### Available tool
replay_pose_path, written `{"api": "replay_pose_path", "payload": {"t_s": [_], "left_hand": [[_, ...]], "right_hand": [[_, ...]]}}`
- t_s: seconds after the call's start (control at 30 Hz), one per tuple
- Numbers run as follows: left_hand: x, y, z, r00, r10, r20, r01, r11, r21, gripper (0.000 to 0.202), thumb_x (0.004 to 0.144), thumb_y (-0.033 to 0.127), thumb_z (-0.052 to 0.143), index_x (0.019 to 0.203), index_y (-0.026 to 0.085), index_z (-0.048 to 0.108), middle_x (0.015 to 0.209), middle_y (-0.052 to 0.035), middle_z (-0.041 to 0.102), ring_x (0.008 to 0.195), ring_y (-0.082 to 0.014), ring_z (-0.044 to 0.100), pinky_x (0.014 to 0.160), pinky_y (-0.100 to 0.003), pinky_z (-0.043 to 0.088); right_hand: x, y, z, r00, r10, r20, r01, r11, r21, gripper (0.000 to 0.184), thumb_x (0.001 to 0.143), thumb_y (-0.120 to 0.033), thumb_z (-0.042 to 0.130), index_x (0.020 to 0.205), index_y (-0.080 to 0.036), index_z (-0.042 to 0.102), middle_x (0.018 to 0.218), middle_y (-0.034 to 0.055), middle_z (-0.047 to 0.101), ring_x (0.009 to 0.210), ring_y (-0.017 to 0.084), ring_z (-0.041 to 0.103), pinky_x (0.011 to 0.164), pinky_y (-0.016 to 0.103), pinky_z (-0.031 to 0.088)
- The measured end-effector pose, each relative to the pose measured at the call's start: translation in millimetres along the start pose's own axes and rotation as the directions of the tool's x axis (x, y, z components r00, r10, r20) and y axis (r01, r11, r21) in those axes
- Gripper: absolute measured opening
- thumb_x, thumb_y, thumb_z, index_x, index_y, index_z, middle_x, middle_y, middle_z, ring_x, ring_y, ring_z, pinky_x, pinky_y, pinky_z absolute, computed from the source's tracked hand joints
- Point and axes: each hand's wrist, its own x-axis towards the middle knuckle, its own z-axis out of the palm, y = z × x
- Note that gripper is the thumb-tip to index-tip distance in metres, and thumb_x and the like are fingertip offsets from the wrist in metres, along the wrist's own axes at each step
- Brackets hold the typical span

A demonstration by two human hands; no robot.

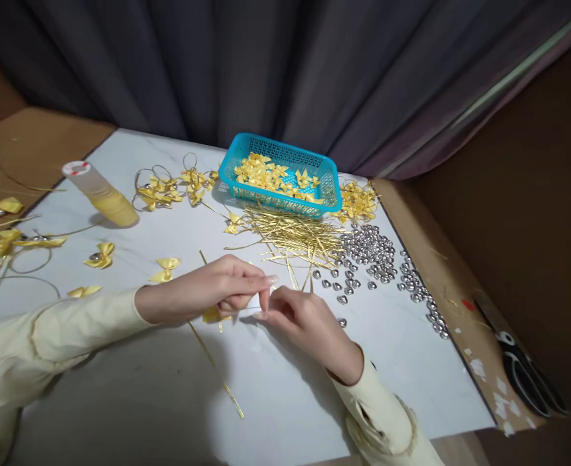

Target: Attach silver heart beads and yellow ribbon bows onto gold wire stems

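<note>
My left hand (232, 285) is closed, its fingers pinched together over the middle of the white board. Below its fingers, part of a yellow ribbon bow (212, 315) shows; the hand hides the rest. A gold cord (217, 372) passes under this hand, one end sticking out above the wrist and the other slanting toward the front. Close by on the right, my right hand (307, 323) pinches thumb against finger. Between the two hands runs a thin thread (249, 309), whose ends are hidden in the fingers.
Behind the hands lie a pile of gold cords (290, 234) and a blue basket (280, 205) of yellow bows. Silver heart beads (370, 249) spread rightward. A ribbon roll (108, 200) stands at left, near loose bows (101, 254). Black-handled scissors (523, 372) rest at far right.
</note>
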Motion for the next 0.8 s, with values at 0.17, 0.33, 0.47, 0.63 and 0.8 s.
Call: {"api": "replay_pose_path", "payload": {"t_s": [0.17,0.33,0.47,0.63,0.8], "left_hand": [[-0.5,-3.7,-1.0,0.992,-0.081,0.101,0.076,0.996,0.051,0.035,0.088,0.043,0.061,0.069,0.014,0.062,0.046,0.0097,0.023,0.044,-0.0062,0.015,0.044,-0.024,0.013],[0.1,-7.9,-0.7,0.978,-0.126,0.164,0.114,0.99,0.079,0.04,0.086,0.05,0.06,0.069,0.014,0.06,0.047,0.0092,0.024,0.044,-0.0069,0.015,0.044,-0.025,0.011],[-0.4,-7.2,0.7,0.968,-0.154,0.197,0.138,0.986,0.09,0.042,0.084,0.053,0.062,0.069,0.013,0.061,0.046,0.0091,0.025,0.044,-0.0069,0.015,0.044,-0.025,0.013],[-1.4,-10.3,2.2,0.958,-0.157,0.241,0.155,0.988,0.028,0.041,0.085,0.053,0.061,0.071,0.015,0.059,0.048,0.0089,0.025,0.044,-0.0074,0.018,0.045,-0.024,0.016],[-0.7,-16.0,6.1,0.957,-0.134,0.259,0.138,0.99,0.005,0.04,0.088,0.052,0.057,0.073,0.015,0.057,0.047,0.0094,0.026,0.043,-0.0071,0.019,0.043,-0.023,0.017]], "right_hand": [[-3.4,-6.3,-7.5,0.984,-0.124,-0.13,0.138,0.985,0.103,0.033,0.086,-0.051,0.06,0.087,-0.019,0.055,0.077,0.0024,0.062,0.063,0.014,0.051,0.057,0.024,0.039],[-6.1,-13.7,5.4,0.972,-0.165,-0.166,0.212,0.919,0.333,0.024,0.095,-0.035,0.052,0.078,-0.019,0.056,0.07,0.0001,0.064,0.06,0.012,0.054,0.058,0.022,0.041],[-9.5,-16.3,13.8,0.952,-0.163,-0.26,0.253,0.896,0.365,0.028,0.097,-0.028,0.047,0.072,-0.02,0.055,0.06,-0.0024,0.062,0.05,0.01,0.048,0.053,0.021,0.039],[-14.2,-16.3,18.4,0.884,-0.273,-0.38,0.366,0.909,0.199,0.031,0.099,-0.026,0.041,0.07,-0.021,0.052,0.055,-0.0015,0.059,0.046,0.011,0.046,0.05,0.024,0.037],[-16.3,-22.5,22.6,0.873,-0.251,-0.417,0.347,0.922,0.17,0.041,0.101,-0.031,0.031,0.065,-0.023,0.049,0.052,-0.0002,0.06,0.045,0.013,0.051,0.051,0.026,0.041]]}}
